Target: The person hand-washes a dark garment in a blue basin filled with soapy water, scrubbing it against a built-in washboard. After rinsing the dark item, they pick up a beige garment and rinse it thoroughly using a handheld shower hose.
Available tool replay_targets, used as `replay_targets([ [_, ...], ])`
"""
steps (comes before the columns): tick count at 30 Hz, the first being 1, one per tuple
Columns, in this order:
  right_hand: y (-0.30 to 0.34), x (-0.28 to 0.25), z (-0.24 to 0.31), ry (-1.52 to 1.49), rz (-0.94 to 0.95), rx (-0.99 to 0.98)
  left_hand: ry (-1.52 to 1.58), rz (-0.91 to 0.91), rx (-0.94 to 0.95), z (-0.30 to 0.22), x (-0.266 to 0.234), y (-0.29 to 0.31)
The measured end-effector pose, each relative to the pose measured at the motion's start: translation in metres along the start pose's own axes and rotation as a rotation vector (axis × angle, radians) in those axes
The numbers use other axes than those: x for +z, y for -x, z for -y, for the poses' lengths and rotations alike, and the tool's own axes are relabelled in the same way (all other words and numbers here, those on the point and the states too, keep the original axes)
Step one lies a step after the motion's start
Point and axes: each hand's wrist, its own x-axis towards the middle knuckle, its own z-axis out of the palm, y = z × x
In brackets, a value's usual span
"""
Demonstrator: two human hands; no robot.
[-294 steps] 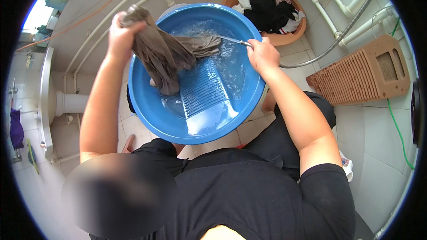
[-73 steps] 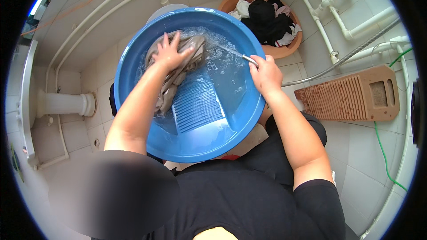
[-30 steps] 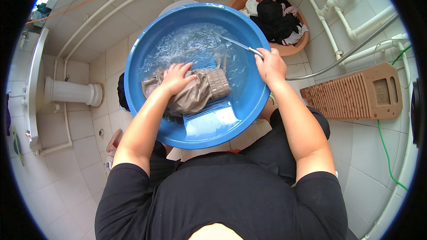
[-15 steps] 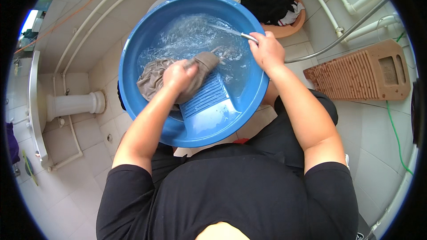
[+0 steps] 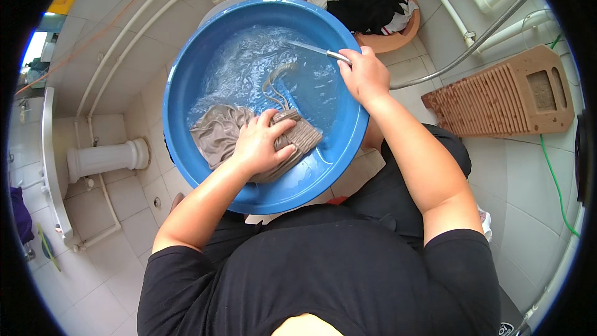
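A large blue basin [image 5: 175, 96] holds rippling water [image 5: 239, 46]. At its near left lies a wet grey-brown garment [image 5: 217, 134] with a ribbed elastic waistband and a loose drawstring [image 5: 273, 84]. My left hand [image 5: 266, 143] rests on the waistband, fingers spread, pressing it over the basin's built-in washboard, which is mostly covered. Over the right rim, my right hand [image 5: 368, 76] is closed round the metal end of a hose [image 5: 339, 57]. A stream of water runs from it leftward into the basin.
An orange tub [image 5: 403, 36] of black, white and pink clothes stands behind the basin. To the right, a brown washboard [image 5: 497, 96] leans near white pipes [image 5: 454, 22]; the grey flexible hose [image 5: 460, 62] passes there. A white pedestal [image 5: 109, 158] is at left.
My left hand has opened from a grip and now lies flat on the garment. The waistband has come nearer, over the washboard, and its drawstring shows. My right hand still holds the hose.
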Motion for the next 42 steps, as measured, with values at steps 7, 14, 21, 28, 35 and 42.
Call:
replay_targets([
  [7,0.0,-0.002,0.006,0.051,0.01,-0.001,0.249,-0.25,-0.485,0.06,0.019,-0.068],
  [14,-0.002,0.003,0.002,0.042,-0.002,0.009,1.366,-0.773,-0.635,0.142,-0.001,-0.073],
  [21,-0.002,-0.002,0.007,0.032,0.035,0.026,0.255,-0.202,-0.172,0.139,0.004,-0.013],
  [28,-0.002,0.001,0.002,0.012,0.01,0.013,-0.036,-0.059,-0.41,0.121,0.021,-0.065],
  [35,-0.002,-0.001,0.008,0.066,0.036,0.039,0.325,-0.146,-0.437,0.185,0.045,-0.096],
  [42,-0.001,-0.003,0.008,0.055,0.043,0.037,-0.229,-0.416,-0.565,0.172,0.041,-0.096],
])
